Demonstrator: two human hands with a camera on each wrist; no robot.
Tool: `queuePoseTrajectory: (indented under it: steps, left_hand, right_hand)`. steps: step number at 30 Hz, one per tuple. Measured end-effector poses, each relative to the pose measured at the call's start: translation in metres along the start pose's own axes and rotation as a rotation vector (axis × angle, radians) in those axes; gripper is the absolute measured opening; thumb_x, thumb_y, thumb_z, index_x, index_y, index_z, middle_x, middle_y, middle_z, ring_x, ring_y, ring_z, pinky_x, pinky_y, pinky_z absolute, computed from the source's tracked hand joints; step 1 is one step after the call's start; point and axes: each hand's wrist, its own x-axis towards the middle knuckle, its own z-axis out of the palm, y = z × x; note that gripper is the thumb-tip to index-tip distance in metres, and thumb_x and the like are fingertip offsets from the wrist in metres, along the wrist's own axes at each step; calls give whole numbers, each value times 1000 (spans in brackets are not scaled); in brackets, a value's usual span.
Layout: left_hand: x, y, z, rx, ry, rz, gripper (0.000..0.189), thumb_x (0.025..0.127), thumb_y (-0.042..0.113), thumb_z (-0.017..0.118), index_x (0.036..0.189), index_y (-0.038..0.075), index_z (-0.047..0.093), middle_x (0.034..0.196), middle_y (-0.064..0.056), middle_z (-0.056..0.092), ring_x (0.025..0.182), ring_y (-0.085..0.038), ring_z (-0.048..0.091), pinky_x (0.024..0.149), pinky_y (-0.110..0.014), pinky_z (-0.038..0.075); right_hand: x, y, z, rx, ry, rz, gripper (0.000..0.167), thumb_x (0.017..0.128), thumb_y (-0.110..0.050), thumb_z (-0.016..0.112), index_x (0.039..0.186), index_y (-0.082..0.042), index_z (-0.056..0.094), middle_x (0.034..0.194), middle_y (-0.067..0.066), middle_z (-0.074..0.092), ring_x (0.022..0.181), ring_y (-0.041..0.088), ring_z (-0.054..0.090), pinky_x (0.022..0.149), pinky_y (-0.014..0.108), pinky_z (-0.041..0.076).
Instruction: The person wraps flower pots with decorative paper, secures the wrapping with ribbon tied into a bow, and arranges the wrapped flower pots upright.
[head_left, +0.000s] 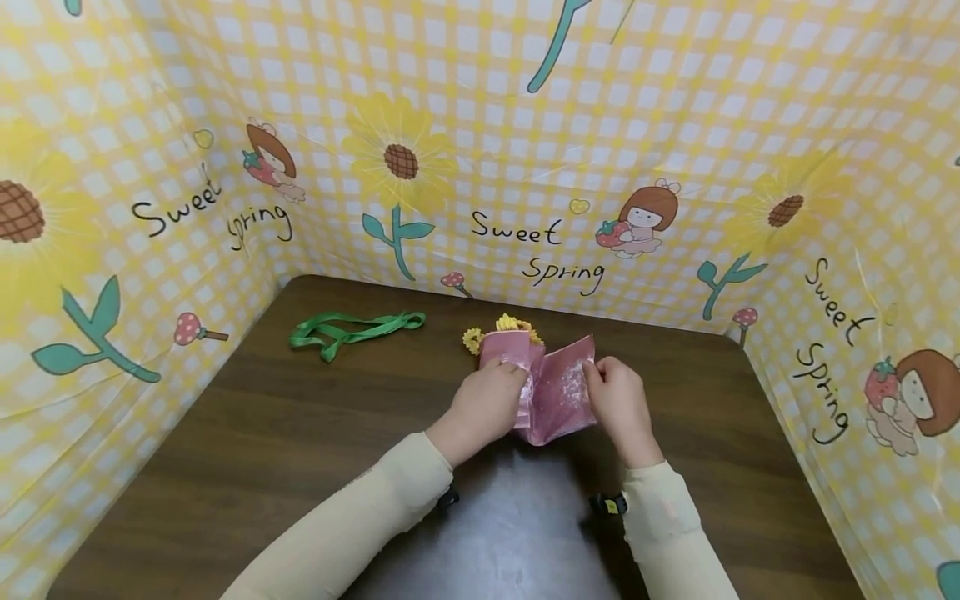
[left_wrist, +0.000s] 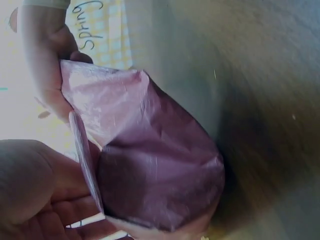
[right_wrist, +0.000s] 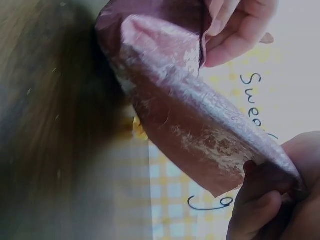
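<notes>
A pink, shiny sheet of wrapping paper stands folded around yellow flowers, whose heads show past its far edge in the head view. My left hand grips the left part of the sheet; in the left wrist view that hand has its fingers behind the paper's edge. On the other side, my right hand pinches the outer edge of the right flap, which is spread outward. The right wrist view shows this hand's thumb and fingers closed on the paper. The flower stems are hidden by the wrap.
A loose green ribbon lies at the far left of the dark wooden table. A yellow checked cloth printed with sunflowers and lettering rises along the table's back and both sides.
</notes>
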Motion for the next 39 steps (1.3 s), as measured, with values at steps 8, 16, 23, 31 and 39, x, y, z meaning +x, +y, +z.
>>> queuePoseTrajectory:
  steps: [8,16,23,31,39]
  left_hand:
    - [3,-13,0,-87,-22,32,16,97,19,66,109,10,73,113,-5,72,102,-25,60,80,-41,59]
    - [4,-14,-1,-68,-54,39,21,95,30,72,108,14,74,114,-2,70,101,-24,58,78,-40,59]
    - [4,-12,-4,-31,-79,46,23,96,33,72,110,15,75,115,-2,69,102,-24,59,79,-41,58]
    - [3,-15,-4,-48,-84,80,24,98,30,69,115,15,75,121,-1,69,102,-23,56,79,-40,58]
    - [3,-18,-5,-77,-108,121,26,99,28,68,119,14,74,125,-1,69,107,-23,55,91,-38,54]
  right_hand:
    - [4,-19,1,58,-6,-69,29,102,-25,61,81,-6,62,65,3,49,61,20,48,56,32,39]
    - [7,-40,5,68,-21,-104,28,102,-25,63,80,-7,62,65,4,50,61,21,49,55,33,39]
    - [8,-56,11,71,-51,-137,25,101,-24,65,81,-9,63,67,3,55,62,21,52,56,33,41]
    - [6,-67,17,64,-90,-193,23,102,-21,64,82,-11,63,70,3,59,62,19,53,55,32,42]
    - [9,-71,24,139,-168,-236,24,101,-18,64,79,-11,61,70,2,58,60,16,51,52,30,41]
